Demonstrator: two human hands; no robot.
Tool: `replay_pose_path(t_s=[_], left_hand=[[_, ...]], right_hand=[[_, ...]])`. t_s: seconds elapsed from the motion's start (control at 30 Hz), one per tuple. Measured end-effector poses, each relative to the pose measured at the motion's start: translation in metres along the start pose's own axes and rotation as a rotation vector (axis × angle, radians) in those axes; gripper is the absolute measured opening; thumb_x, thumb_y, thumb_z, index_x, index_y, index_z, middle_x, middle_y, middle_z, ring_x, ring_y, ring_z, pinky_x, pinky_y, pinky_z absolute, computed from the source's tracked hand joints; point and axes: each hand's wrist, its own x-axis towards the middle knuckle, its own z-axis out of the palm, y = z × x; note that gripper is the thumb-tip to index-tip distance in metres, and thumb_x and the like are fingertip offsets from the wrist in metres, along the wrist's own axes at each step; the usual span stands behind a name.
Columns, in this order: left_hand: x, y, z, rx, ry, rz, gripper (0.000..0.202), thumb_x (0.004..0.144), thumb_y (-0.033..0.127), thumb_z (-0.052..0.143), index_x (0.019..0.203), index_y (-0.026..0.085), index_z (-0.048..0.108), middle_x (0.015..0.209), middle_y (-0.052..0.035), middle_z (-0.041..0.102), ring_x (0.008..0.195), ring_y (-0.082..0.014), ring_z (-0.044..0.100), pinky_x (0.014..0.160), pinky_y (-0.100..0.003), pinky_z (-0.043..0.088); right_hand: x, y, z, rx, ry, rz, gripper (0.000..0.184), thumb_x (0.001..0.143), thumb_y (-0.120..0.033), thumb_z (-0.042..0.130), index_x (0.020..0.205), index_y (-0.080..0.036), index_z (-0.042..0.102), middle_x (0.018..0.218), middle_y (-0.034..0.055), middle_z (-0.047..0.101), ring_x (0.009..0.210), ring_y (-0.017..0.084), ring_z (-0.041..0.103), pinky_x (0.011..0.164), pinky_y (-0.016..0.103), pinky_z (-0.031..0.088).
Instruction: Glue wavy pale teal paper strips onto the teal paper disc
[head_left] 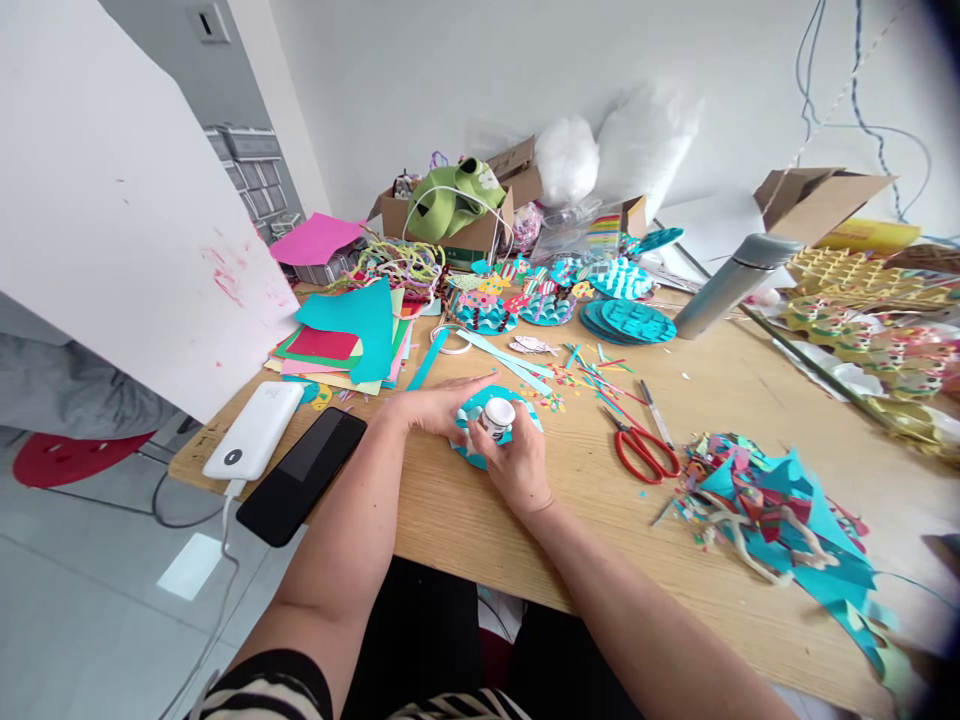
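Note:
My left hand (435, 405) lies flat with fingers stretched out, pressing on a teal paper disc (471, 405) on the wooden table (525, 540). My right hand (514, 462) is wrapped round a small white glue bottle (498, 418), held tip-down over the same disc. Red-handled scissors (641, 448) lie just right of my right hand, untouched.
A white power bank (255, 430) and black phone (304, 472) lie at the left edge. Stacked coloured paper (345, 340), finished teal discs (630, 320), a grey flask (731, 285), paper scraps (772, 505), cardboard boxes (465, 225) and a large white board (112, 220) crowd the table.

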Motion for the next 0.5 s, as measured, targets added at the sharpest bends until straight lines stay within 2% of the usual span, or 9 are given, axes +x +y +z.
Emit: replay_pose_path(t_s=[0.4,0.5], left_hand=[[-0.0003,0.0002,0.0005,-0.037,0.025,0.003,0.104,0.069,0.032,0.070,0.151,0.019,0.006,0.158,-0.0134,0.015,0.144,-0.0265,0.017,0.115,-0.039,0.020],[0.0000,0.0004,0.0004,-0.032,0.015,-0.011,0.105,0.069,0.034,0.070,0.151,0.015,0.006,0.158,-0.0150,0.013,0.144,-0.0256,0.016,0.115,-0.037,0.019]], right_hand=[[-0.0007,0.0023,0.0005,-0.004,-0.036,0.040,0.026,0.082,-0.040,0.060,0.074,-0.023,0.042,0.065,-0.0034,0.046,0.058,0.013,0.040,0.054,0.026,0.033],[-0.0011,0.0017,0.0005,0.007,-0.032,0.057,0.027,0.081,-0.041,0.060,0.074,-0.023,0.042,0.065,-0.0036,0.045,0.058,0.013,0.039,0.054,0.026,0.033]])
